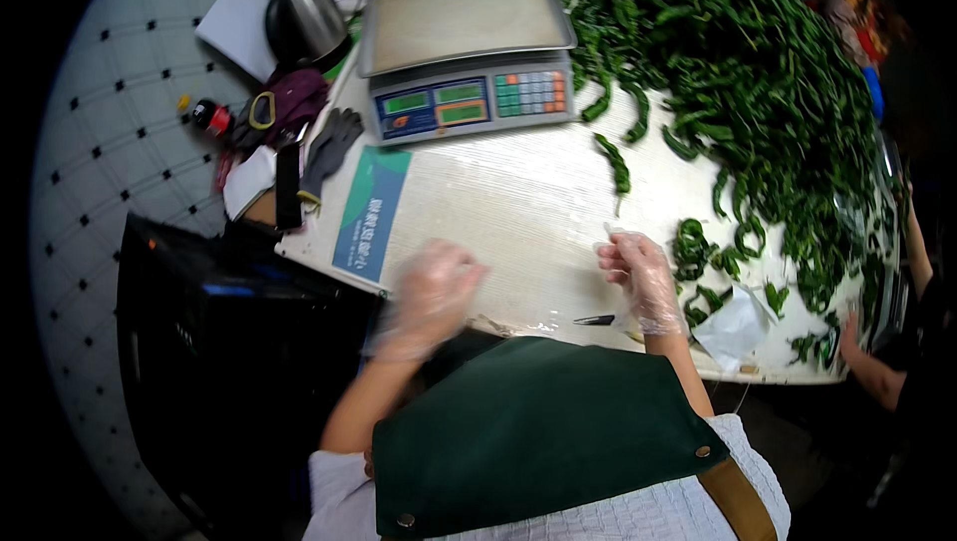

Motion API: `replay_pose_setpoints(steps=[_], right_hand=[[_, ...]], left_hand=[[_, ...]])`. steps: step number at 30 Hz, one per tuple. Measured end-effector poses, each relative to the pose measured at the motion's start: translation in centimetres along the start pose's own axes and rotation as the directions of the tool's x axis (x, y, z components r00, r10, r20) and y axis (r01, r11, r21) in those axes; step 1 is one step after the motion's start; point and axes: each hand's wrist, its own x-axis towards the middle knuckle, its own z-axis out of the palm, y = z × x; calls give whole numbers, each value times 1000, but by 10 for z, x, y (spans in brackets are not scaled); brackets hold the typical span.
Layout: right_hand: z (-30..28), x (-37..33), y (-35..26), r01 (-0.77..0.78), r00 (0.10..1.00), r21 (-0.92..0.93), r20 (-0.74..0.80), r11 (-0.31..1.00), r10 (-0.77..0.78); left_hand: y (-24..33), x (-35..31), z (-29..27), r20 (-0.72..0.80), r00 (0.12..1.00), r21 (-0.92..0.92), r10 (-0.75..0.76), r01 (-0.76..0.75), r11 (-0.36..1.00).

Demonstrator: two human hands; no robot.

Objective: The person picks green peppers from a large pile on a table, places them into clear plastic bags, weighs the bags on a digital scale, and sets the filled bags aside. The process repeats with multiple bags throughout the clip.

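Note:
Both my hands wear clear plastic gloves above the white table. My left hand (431, 297) is smeared by motion over the near left edge, beside a blue-green printed card (370, 214); how its fingers stand is unclear. My right hand (643, 280) has its fingers curled together near the middle right, and a tiny pale thing shows at the fingertips, too small to name. Below it lies a small dark pointed tool (595, 321). Several loose green peppers (692, 250) rest just right of that hand, and a single pepper (616, 168) lies farther off.
A large heap of green peppers (748, 62) covers the far right. A digital scale (464, 22) with a bare pan stands at the back. Left are a kettle (304, 20), a grey glove (330, 147) and a phone (288, 185). White paper (736, 330) lies near right, by another person's hand (850, 337).

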Motion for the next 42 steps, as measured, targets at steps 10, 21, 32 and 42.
replay_pose_setpoints(steps=[10, 21, 32, 42], right_hand=[[2, 3, 35, -143, 976, 312, 200, 939, 82], [10, 23, 69, -56, 991, 249, 128, 967, 25], [9, 32, 66, -176, 949, 117, 283, 978, 137], [51, 34, 24, -251, 801, 201, 592, 947, 87]], left_hand=[[9, 23, 153, 173, 985, 52, 9, -18, 998], [34, 10, 151, 98, 994, 208, 53, -72, 975], [14, 18, 139, 116, 949, -249, -294, 315, 916], [67, 8, 104, -34, 785, -59, 618, -619, 783]])
